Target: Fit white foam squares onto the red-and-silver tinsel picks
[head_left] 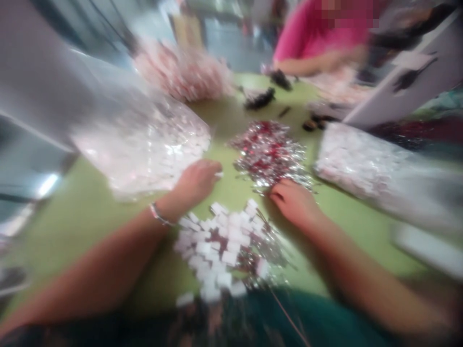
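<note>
My left hand, with a bracelet at the wrist, is closed beside a clear plastic bag of white pieces. A small white piece shows at its fingertips, blurred. My right hand has its fingers curled at the near edge of a pile of shiny silver and red pieces. Whatever those fingers pinch is hidden. Nearer to me, between my forearms, lies a heap of small white rectangular tags, with dark red and silvery bits among them.
A second clear bag lies at the right on the green table. Pinkish bagged goods and dark bundles lie farther back. Across the table is a person in a pink top. White panels stand at both sides.
</note>
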The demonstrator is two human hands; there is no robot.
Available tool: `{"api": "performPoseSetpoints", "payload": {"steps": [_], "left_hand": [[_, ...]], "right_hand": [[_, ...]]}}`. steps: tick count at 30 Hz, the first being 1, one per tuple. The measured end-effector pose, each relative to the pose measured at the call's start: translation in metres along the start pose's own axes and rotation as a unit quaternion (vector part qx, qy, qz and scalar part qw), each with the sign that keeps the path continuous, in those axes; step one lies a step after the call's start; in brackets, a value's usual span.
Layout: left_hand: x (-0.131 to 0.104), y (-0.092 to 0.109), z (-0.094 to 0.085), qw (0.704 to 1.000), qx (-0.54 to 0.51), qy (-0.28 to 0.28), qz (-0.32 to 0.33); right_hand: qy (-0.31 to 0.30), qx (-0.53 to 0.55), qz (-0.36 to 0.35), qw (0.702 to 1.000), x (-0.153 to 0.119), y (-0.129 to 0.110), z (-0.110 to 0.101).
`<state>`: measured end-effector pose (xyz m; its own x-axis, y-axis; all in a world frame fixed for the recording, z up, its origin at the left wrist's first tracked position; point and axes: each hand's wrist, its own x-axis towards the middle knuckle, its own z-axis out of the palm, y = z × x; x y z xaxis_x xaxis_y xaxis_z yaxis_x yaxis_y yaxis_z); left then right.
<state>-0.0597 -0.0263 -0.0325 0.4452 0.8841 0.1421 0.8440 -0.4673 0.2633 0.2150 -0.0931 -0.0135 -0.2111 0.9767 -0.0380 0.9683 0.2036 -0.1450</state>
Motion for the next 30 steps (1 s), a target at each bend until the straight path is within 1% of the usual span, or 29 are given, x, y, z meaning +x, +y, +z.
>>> {"api": "performPoseSetpoints", "payload": {"steps": [2, 4, 5, 7, 9, 10, 12, 14, 16, 18, 21, 23, 26, 30], "left_hand": [[-0.002, 0.006, -0.001, 0.998, -0.063, 0.007, -0.001], [-0.004, 0.013, -0.004, 0.985, -0.167, 0.017, -0.044], [-0.005, 0.016, -0.006, 0.969, -0.234, 0.016, -0.077], [-0.007, 0.022, -0.007, 0.919, -0.369, -0.009, -0.137], [-0.01, 0.028, -0.007, 0.863, -0.474, -0.051, -0.167], [-0.011, 0.03, -0.006, 0.841, -0.508, -0.068, -0.171], [-0.013, 0.035, -0.004, 0.811, -0.553, -0.088, -0.169], [-0.015, 0.038, -0.002, 0.794, -0.577, -0.101, -0.165], [-0.016, 0.04, -0.002, 0.786, -0.587, -0.112, -0.161], [-0.017, 0.041, -0.003, 0.782, -0.59, -0.119, -0.159], [-0.017, 0.041, -0.002, 0.783, -0.59, -0.12, -0.156], [-0.017, 0.04, -0.001, 0.786, -0.587, -0.117, -0.155], [-0.017, 0.038, 0.001, 0.793, -0.579, -0.11, -0.154], [-0.017, 0.038, 0.002, 0.814, -0.551, -0.106, -0.148]], "right_hand": [[0.038, 0.045, -0.009, 0.998, -0.001, -0.001, 0.003], [0.086, 0.083, -0.022, 0.993, -0.002, -0.002, 0.005], [0.107, 0.096, -0.032, 0.989, -0.003, -0.003, 0.005], [0.13, 0.11, -0.059, 0.984, -0.005, -0.007, 0.004], [0.134, 0.119, -0.079, 0.981, -0.009, -0.013, 0.002], [0.129, 0.126, -0.081, 0.98, -0.011, -0.016, 0.0], [0.105, 0.141, -0.069, 0.982, -0.015, -0.022, -0.003], [0.076, 0.153, -0.056, 0.984, -0.018, -0.027, -0.005], [0.063, 0.151, -0.064, 0.984, -0.019, -0.028, -0.005], [0.065, 0.137, -0.082, 0.985, -0.019, -0.028, -0.005], [0.082, 0.125, -0.12, 0.981, -0.019, -0.026, -0.003], [0.104, 0.112, -0.143, 0.978, -0.02, -0.026, -0.002], [0.13, 0.079, -0.157, 0.976, -0.022, -0.027, -0.002], [0.112, 0.086, -0.166, 0.976, -0.023, -0.027, -0.004]]}}
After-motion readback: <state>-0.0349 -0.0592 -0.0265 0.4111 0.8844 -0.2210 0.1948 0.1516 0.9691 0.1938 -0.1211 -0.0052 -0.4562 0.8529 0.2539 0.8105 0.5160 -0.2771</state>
